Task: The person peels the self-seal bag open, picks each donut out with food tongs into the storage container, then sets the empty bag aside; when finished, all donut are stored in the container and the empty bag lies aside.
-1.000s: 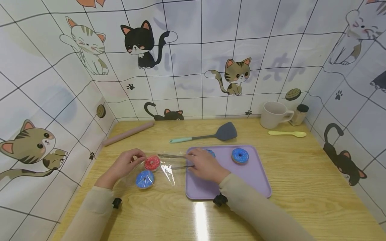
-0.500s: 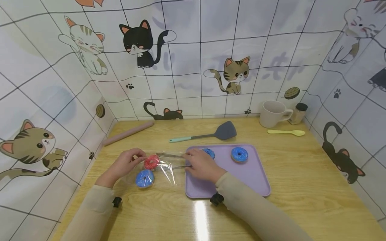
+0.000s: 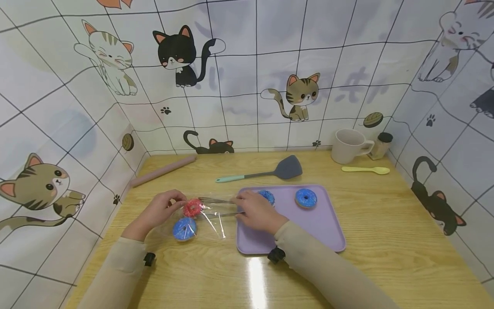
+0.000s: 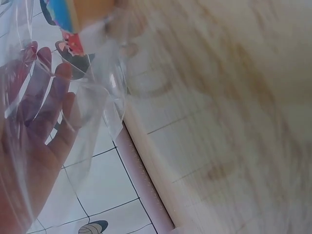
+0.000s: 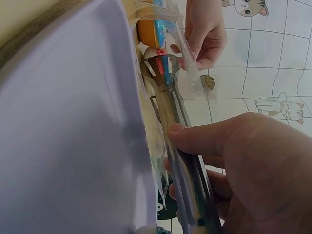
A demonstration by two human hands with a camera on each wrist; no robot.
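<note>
My right hand (image 3: 259,212) grips metal tongs (image 3: 219,200) over the tray's left edge. Their two arms reach left into a clear plastic bag (image 3: 216,229), with the tips at the sides of a red-iced donut (image 3: 191,207). Just below it in the bag lies a blue-iced donut (image 3: 184,229). My left hand (image 3: 159,211) pinches the bag's far left part between thumb and fingers, beside the red donut. In the left wrist view, clear film covers the fingers (image 4: 61,92). The right wrist view shows the thumb pressing on the tongs (image 5: 192,170).
A purple tray (image 3: 305,227) holds two blue donuts (image 3: 306,198), one partly behind my right hand. Along the back lie a rolling pin (image 3: 164,171), a spatula (image 3: 287,168) and a yellow spoon (image 3: 366,170). A mug (image 3: 347,146) and a black-capped jar (image 3: 381,146) stand at the right.
My right hand has moved slightly left with the tongs, bringing the tips further along the red donut. The left hand keeps its place on the bag.
</note>
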